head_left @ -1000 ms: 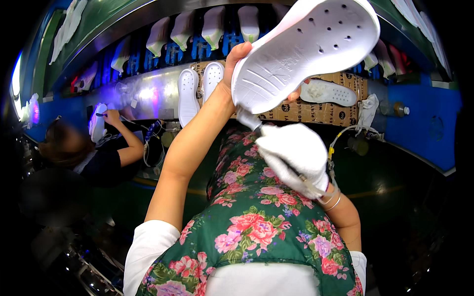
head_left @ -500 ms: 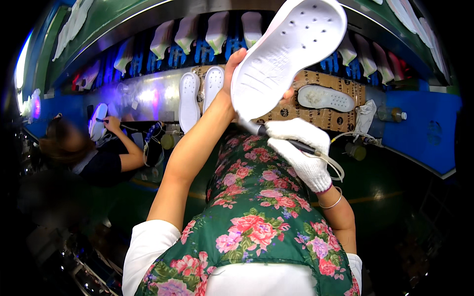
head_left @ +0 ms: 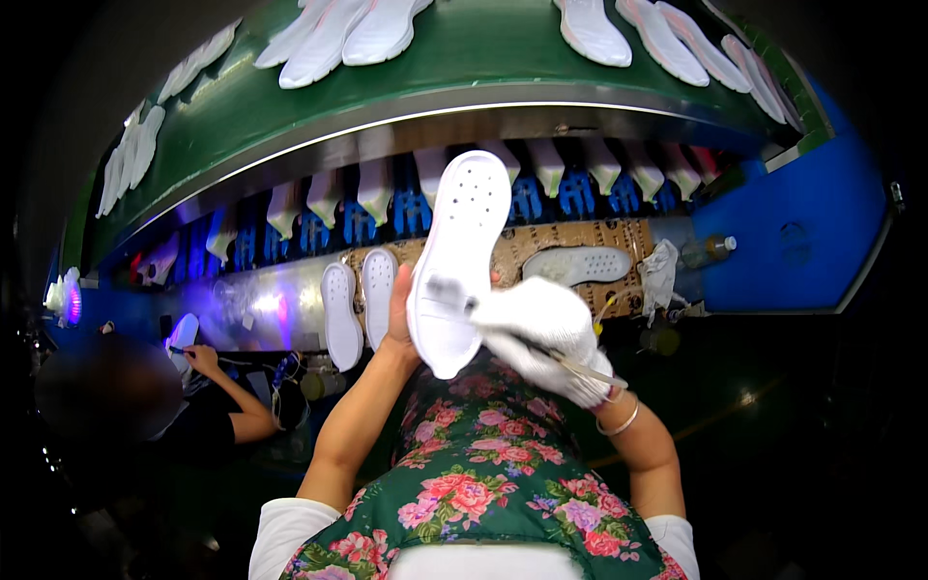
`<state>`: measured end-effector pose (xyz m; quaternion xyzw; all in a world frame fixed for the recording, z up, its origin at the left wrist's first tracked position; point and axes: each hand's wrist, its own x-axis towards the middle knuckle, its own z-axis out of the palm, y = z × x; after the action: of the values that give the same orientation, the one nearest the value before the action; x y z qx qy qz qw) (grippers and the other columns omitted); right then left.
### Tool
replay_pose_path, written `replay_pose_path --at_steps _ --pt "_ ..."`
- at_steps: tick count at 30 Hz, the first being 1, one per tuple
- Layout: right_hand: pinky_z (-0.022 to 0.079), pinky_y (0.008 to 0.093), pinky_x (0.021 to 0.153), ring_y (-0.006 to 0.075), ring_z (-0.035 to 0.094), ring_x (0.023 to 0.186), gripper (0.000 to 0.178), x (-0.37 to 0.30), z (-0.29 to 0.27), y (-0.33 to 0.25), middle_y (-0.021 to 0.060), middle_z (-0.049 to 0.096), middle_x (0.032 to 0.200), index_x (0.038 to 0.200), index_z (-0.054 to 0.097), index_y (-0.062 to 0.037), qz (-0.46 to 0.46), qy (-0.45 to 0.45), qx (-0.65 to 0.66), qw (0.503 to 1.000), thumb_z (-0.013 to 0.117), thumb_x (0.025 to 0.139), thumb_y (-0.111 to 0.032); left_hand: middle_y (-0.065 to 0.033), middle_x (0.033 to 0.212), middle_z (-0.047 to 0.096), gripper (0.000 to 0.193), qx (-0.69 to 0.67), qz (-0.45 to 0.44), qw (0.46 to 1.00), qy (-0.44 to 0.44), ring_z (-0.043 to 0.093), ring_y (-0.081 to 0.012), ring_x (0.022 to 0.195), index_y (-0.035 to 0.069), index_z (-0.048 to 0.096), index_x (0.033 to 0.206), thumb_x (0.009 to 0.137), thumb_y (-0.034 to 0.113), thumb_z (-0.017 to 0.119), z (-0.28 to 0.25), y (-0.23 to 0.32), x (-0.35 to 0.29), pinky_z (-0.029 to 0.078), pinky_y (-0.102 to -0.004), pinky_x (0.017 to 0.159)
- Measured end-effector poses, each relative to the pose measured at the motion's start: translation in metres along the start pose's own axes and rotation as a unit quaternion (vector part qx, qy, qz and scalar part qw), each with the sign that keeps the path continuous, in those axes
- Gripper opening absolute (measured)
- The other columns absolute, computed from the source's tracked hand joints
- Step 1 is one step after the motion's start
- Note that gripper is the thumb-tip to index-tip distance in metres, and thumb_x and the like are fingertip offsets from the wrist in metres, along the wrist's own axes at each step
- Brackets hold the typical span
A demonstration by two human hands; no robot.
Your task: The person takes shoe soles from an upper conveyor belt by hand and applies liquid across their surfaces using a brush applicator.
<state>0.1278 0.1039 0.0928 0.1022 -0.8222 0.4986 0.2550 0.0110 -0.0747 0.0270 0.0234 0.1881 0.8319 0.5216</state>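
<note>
The bare left hand (head_left: 398, 314) is raised in front of the person's chest, closed around the edge of a white shoe sole (head_left: 456, 259) that it holds nearly upright, the perforated face turned toward the camera and the rounded end pointing up. The right hand (head_left: 541, 333), in a white glove, is curled around a thin brush (head_left: 570, 362) and rests against the lower part of the sole, where a greyish smear shows. Behind the sole, a brown perforated board (head_left: 541, 253) on the worktop carries another white sole (head_left: 577, 264) lying flat, and two more white soles (head_left: 359, 300) stand side by side just left of the held one. A green conveyor belt (head_left: 483, 48) above carries white shoe pieces. At the left, another person's hand (head_left: 200, 358) works at a sole under purple light.
</note>
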Motion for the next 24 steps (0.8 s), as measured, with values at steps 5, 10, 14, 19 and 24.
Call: replay_pose_path --at_steps 5,10,14,19,24 --pt "0.057 0.0333 0.074 0.0267 0.071 0.086 0.015 -0.043 -0.027 -0.004 0.0231 0.073 0.099 0.090 0.072 0.0050 0.167 0.194 0.263 0.930 0.071 0.075 0.005 -0.0313 0.141 0.045 0.121 0.121 0.001 0.977 -0.175 0.062 -0.0495 0.110 0.003 0.024 0.156 0.065 0.047 0.089 0.024 0.041 0.026 0.062 -0.0584 0.080" --pt "0.055 0.0266 0.082 0.0189 0.069 0.092 0.022 -0.066 -0.015 0.014 0.0161 0.074 0.103 0.101 0.075 0.0069 0.314 0.271 0.300 0.859 0.070 0.081 0.012 -0.0304 0.146 0.041 0.096 0.039 0.042 0.967 -0.246 0.057 -0.0495 0.119 0.004 0.024 0.157 0.090 0.060 0.065 0.066 0.079 0.153 0.058 -0.0563 0.092" --pt "0.054 0.0243 0.080 0.0128 0.068 0.088 0.021 -0.076 0.012 0.041 0.0094 0.074 0.098 0.102 0.076 0.0043 0.356 0.229 0.269 0.865 0.075 0.082 0.007 -0.0366 0.161 0.006 0.085 -0.068 0.054 0.994 -0.061 0.026 -0.0522 0.146 0.012 -0.001 0.161 0.104 0.057 0.042 0.095 0.083 0.221 0.032 -0.0583 0.119" --pt "0.055 0.0233 0.070 0.0120 0.069 0.077 0.020 -0.098 0.018 0.061 0.0099 0.076 0.095 0.103 0.076 0.0029 0.385 0.263 0.263 0.845 0.075 0.084 0.004 -0.0339 0.146 0.037 0.073 0.311 0.161 0.936 0.042 0.057 -0.0425 0.121 -0.001 0.032 0.151 0.093 0.025 0.068 0.114 0.078 0.178 0.050 -0.0501 0.102" --pt "0.055 0.0239 0.074 0.0124 0.069 0.083 0.020 -0.094 0.032 0.060 0.0098 0.076 0.098 0.104 0.076 0.0036 0.422 0.220 0.308 0.824 0.076 0.084 0.003 -0.0130 0.104 0.069 0.044 0.877 0.371 0.196 0.235 0.068 -0.0181 0.083 0.006 0.061 0.128 0.087 0.015 0.075 0.016 0.265 0.158 0.054 -0.0310 0.071"
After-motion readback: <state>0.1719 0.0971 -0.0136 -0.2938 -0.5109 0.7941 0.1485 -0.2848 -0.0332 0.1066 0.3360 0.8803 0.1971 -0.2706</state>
